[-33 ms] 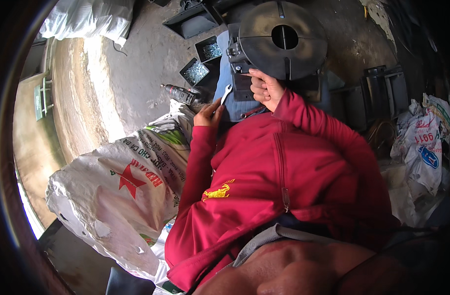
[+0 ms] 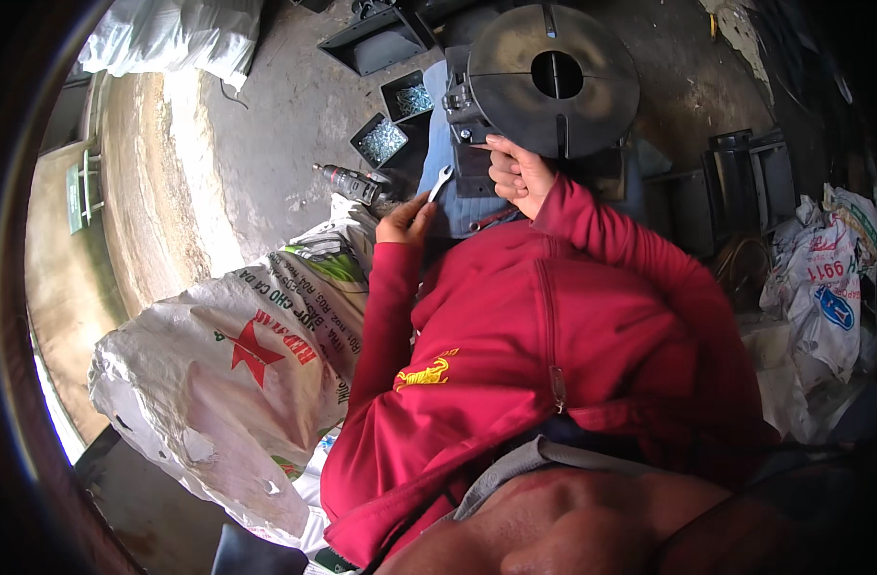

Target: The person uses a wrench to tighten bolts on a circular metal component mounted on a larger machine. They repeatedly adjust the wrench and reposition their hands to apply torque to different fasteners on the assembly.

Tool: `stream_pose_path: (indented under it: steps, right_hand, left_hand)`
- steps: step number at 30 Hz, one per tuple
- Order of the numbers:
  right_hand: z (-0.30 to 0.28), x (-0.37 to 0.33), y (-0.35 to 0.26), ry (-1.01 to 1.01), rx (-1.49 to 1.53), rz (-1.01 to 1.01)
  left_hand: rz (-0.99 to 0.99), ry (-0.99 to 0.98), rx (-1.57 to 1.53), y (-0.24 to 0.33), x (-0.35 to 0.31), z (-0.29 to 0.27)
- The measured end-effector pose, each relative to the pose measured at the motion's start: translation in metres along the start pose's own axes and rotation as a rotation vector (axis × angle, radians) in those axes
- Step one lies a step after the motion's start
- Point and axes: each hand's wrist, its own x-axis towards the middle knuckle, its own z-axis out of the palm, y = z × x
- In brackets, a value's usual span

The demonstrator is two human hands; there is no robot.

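Observation:
Held in my left hand (image 2: 407,222) is an open-end wrench (image 2: 440,183), its jaw pointing up and away from me. My right hand (image 2: 522,175) has curled fingers, with the index finger reaching to a bolt (image 2: 465,134) at the left side of a black metal assembly. What the curled fingers hold, if anything, is hidden. The assembly has a large round black disc (image 2: 501,101) with a central hole and slots, and a hinge-like clamp (image 2: 455,99) on its left edge. Beneath it lies blue cloth (image 2: 438,144) over my lap.
Two black trays of small metal fasteners (image 2: 381,141) (image 2: 412,99) sit on the floor, left of the disc. Closer stands a power drill (image 2: 350,182). A tool with a reddish end (image 2: 491,219) lies near my lap. White printed sacks (image 2: 237,355) fill the left; black metal parts (image 2: 750,177) stand right.

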Motion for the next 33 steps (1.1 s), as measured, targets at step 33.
stream_pose_path:
  steps: [33]
  right_hand:
    - [0.010,-0.006,-0.008,0.096,0.005,0.179]
  left_hand:
    - [-0.527,-0.747,-1.098,0.089,0.046,0.036]
